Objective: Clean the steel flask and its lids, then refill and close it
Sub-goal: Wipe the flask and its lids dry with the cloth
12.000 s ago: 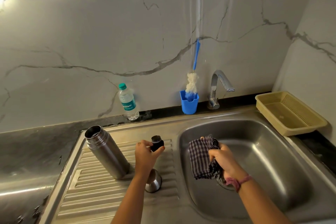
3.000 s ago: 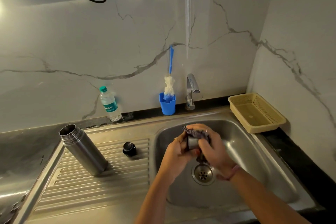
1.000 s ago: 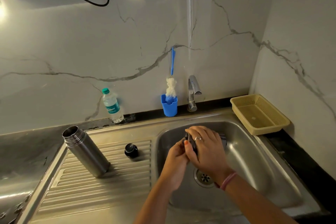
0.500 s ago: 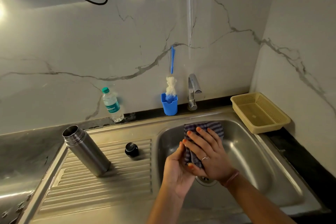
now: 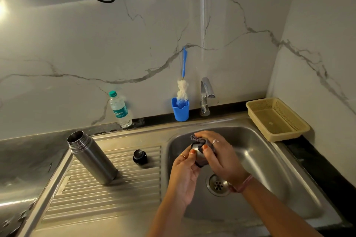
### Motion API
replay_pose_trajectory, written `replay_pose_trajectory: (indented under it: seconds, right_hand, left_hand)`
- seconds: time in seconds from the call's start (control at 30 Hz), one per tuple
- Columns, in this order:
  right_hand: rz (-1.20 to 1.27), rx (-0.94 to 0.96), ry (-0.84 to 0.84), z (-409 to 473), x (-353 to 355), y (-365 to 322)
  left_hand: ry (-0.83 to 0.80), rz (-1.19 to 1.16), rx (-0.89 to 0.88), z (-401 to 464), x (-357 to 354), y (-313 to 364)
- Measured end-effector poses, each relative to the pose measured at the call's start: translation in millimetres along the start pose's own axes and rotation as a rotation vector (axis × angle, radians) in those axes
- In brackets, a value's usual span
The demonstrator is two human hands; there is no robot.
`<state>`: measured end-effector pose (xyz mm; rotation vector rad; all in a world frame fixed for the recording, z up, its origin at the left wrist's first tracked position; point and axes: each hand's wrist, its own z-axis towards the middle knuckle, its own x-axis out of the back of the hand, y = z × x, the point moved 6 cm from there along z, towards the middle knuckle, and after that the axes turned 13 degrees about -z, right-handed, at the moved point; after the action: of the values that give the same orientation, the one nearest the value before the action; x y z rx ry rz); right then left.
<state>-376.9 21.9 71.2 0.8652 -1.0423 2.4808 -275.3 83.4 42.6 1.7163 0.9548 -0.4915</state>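
Nearest to me, my two hands meet over the sink bowl (image 5: 269,159). My left hand (image 5: 185,173) holds the steel cap lid (image 5: 198,155), with the fingers curled round its side. My right hand (image 5: 217,156) grips the checked cloth (image 5: 196,139) and presses it onto the cap from the right and from above. The cloth wraps most of the cap, so I see only a small shiny bit between my fingers. I think I am rubbing this lid clean, and the job is still near its start.

A little further off, to my left, the small black lid (image 5: 139,157) sits on the ribbed draining board (image 5: 96,194). Past it stands the steel flask (image 5: 92,158), open at the top, with its mouth tipping up and away to the left. Both are on my left side, so my left hand is nearer to them, and I guess it should reach for them next.

Far back by the wall stand a water bottle (image 5: 119,109), a blue cup (image 5: 180,109) with a bottle brush (image 5: 182,90), the tap (image 5: 206,96), and a yellow basket (image 5: 277,119) on the right.
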Motion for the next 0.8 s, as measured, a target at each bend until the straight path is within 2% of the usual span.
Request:
replay_pose_trajectory:
  seconds: [0.1, 0.2, 0.27, 0.37, 0.43, 0.47, 0.5, 0.6, 0.63, 0.67, 0.73, 0.8]
  right_hand:
    - [-0.374, 0.292, 0.042, -11, -5, -17]
    - [-0.425, 0.401, 0.160, -23, -6, -11]
    - [-0.238, 0.289, 0.243, -28, -4, -3]
    - [0.289, -0.100, 0.327, -26, -4, 7]
    - [0.531, -0.310, 0.260, -17, -9, 13]
    - [0.499, -0.342, 0.193, -11, -11, 15]
    - [0.363, -0.299, 0.130, -6, -10, 13]
    - [-0.297, 0.126, 0.029, -2, -13, -3]
    - [-0.429, 0.255, 0.016, -5, -19, -5]
    - [-0.477, 0.326, 0.000, -8, -22, -6]
    - [-0.424, 0.340, 0.018, -12, -26, -2]
    - [-0.221, 0.171, 0.073, -12, -29, 1]
  left_hand:
    - [0.033, -0.058, 0.028, 1, -1, 0]
    - [0.040, -0.127, 0.079, 0, -2, -6]
    - [0.029, -0.159, 0.081, 1, -3, -9]
    - [0.005, -0.093, 0.018, 1, -7, -8]
    - [-0.016, 0.033, -0.032, 0, -8, -5]
    - [-0.025, 0.098, -0.054, 0, -8, -3]
    - [-0.033, 0.145, -0.069, 1, -7, -1]
    - [-0.008, 0.185, -0.065, 5, 1, 2]
    - [0.006, 0.175, -0.056, 7, 4, 3]
    - [0.016, 0.165, -0.047, 7, 7, 2]
    - [0.018, 0.156, -0.051, 6, 9, 0]
    - [-0.016, 0.218, -0.105, 4, 10, 1]
